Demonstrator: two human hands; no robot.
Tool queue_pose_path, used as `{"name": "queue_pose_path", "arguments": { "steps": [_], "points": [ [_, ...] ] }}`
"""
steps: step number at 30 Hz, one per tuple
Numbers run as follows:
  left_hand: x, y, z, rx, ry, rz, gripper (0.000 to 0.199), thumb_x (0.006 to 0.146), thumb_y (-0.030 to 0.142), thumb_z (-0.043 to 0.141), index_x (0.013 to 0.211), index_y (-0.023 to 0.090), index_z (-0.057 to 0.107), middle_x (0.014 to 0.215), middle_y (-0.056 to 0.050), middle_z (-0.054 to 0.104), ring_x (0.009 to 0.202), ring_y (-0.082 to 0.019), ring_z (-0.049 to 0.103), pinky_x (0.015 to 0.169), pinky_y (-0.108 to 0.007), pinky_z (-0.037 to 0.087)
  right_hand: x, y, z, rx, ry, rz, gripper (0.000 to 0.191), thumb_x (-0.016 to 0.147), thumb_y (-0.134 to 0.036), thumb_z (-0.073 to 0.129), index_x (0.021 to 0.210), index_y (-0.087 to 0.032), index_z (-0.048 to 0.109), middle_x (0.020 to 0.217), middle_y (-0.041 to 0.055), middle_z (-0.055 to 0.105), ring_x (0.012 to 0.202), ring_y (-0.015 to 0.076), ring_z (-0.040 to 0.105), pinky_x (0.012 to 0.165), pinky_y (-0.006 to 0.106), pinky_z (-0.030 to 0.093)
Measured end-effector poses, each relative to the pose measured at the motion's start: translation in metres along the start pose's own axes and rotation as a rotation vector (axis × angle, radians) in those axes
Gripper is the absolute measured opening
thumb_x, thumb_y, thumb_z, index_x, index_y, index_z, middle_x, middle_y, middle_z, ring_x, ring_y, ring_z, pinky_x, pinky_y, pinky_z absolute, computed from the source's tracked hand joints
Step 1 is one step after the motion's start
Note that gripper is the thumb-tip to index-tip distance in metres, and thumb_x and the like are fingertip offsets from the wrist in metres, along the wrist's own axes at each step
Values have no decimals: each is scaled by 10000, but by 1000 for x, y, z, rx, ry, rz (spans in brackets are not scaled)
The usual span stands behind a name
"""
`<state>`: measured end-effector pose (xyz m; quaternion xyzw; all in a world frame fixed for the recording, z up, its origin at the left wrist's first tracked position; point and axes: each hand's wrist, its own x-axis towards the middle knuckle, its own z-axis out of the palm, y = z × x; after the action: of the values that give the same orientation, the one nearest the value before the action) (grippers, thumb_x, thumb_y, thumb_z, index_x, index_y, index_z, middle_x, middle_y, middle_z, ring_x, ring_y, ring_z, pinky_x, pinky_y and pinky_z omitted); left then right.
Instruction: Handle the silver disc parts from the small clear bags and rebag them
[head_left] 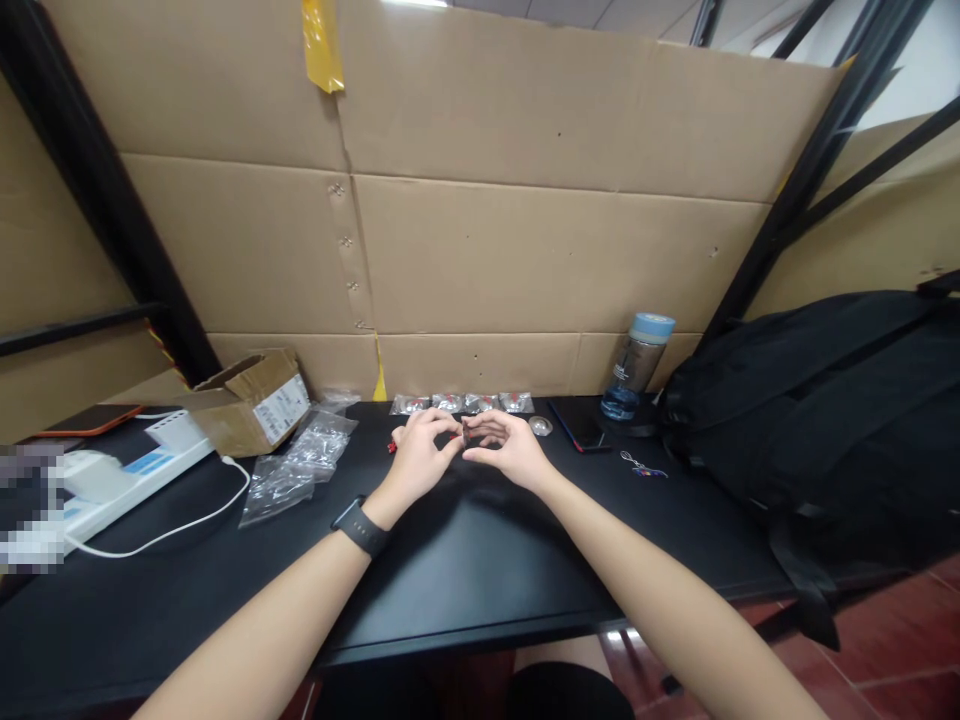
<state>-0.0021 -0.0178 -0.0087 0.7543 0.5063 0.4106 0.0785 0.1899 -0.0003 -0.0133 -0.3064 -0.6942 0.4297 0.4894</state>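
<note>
Both my hands are close together above the far middle of the black table. My left hand [426, 452], with a dark watch on its wrist, has its thumb and fingers pinched at a small dark object [464, 432] between the hands. A bit of red shows by its fingers, and a red piece [391, 446] shows at its left side. My right hand [510, 448] has its thumb apart from its curved fingers, whose tips are near the small object; whether they touch it is unclear. Behind the hands lie several small clear packets [481, 402] with red marks.
At left are an open cardboard box [247, 405], clear plastic bags [304, 460] and a white power strip [139, 487] with a cable. Rightward are a round clear piece [540, 426], a phone [581, 428], a keychain [643, 466], a bottle [636, 368] and a black backpack [817, 430].
</note>
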Motion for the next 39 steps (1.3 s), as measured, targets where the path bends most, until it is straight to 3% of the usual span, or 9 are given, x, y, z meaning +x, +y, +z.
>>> {"name": "queue_pose_path", "arguments": {
  "steps": [7, 10, 14, 17, 21, 27, 31, 34, 39],
  "points": [
    [-3, 14, -4, 129, 59, 12, 135, 890, 323, 655, 851, 264, 769, 1093, -57, 705, 1158, -298, 524, 914, -441, 338, 0, 3, -3, -32, -30, 56, 410, 730, -465, 826, 1003, -192, 687, 1017, 75, 758, 875, 228, 743, 818, 364, 595],
    [-3, 15, -4, 145, 75, 7, 151, 901, 351, 652, 855, 274, 773, 1091, -55, 698, 1179, -302, 507, 919, -441, 329, 0, -2, -7, -199, -69, -6, 327, 907, -497, 634, 992, -193, 718, 968, 62, 743, 888, 212, 707, 776, 326, 567],
    [-4, 15, -3, 130, 61, 24, 161, 912, 366, 647, 846, 287, 771, 1076, -47, 689, 1156, -289, 518, 943, -449, 320, 1, -7, -10, -409, -91, -126, 247, 966, -406, 555, 942, -203, 693, 963, 54, 706, 858, 187, 650, 697, 281, 515],
    [-3, 14, -3, 107, 23, 39, 139, 911, 362, 642, 885, 279, 749, 1092, -43, 682, 1143, -276, 531, 956, -436, 331, 1, -6, -12, -498, -116, -194, 199, 976, -331, 525, 891, -203, 651, 966, 60, 667, 872, 184, 625, 699, 277, 502],
    [-3, 12, -3, 22, -51, 48, 192, 953, 316, 547, 1101, 282, 665, 1199, -34, 671, 1166, -249, 543, 962, -409, 361, 0, -5, -17, -661, -155, -272, 118, 937, -254, 568, 853, -197, 629, 1055, 84, 623, 1001, 207, 605, 935, 366, 490],
    [-9, 6, 10, 104, -305, 108, 222, 952, 433, 546, 1042, 297, 697, 1212, -27, 694, 1187, -284, 520, 960, -456, 362, 0, -8, -23, -712, -183, -279, 130, 930, -229, 578, 820, -191, 637, 1136, 99, 600, 1085, 219, 595, 999, 388, 465],
    [-7, -4, 11, 159, -361, 146, 287, 957, 453, 529, 1178, 333, 667, 1314, -32, 654, 1243, -304, 481, 960, -475, 363, 4, -1, -38, -786, -250, -223, 188, 976, -296, 540, 889, -194, 672, 1067, 86, 648, 1027, 209, 620, 976, 371, 472],
    [2, -21, -3, 268, -302, 120, 331, 943, 325, 528, 1259, 328, 627, 1334, -52, 642, 1264, -305, 471, 969, -477, 356, 7, 7, -63, -971, -177, -92, 212, 964, -342, 566, 1059, -192, 681, 1146, 110, 658, 1100, 239, 610, 1002, 391, 452],
    [14, -58, -30, 520, -224, 4, 233, 832, 242, 647, 1049, 280, 720, 1232, -66, 679, 1191, -332, 489, 932, -482, 352, 9, 20, -108, -1227, -119, 253, 424, 835, -329, 709, 1235, -200, 656, 1302, 143, 633, 1148, 309, 611, 941, 392, 469]
  ]
}}
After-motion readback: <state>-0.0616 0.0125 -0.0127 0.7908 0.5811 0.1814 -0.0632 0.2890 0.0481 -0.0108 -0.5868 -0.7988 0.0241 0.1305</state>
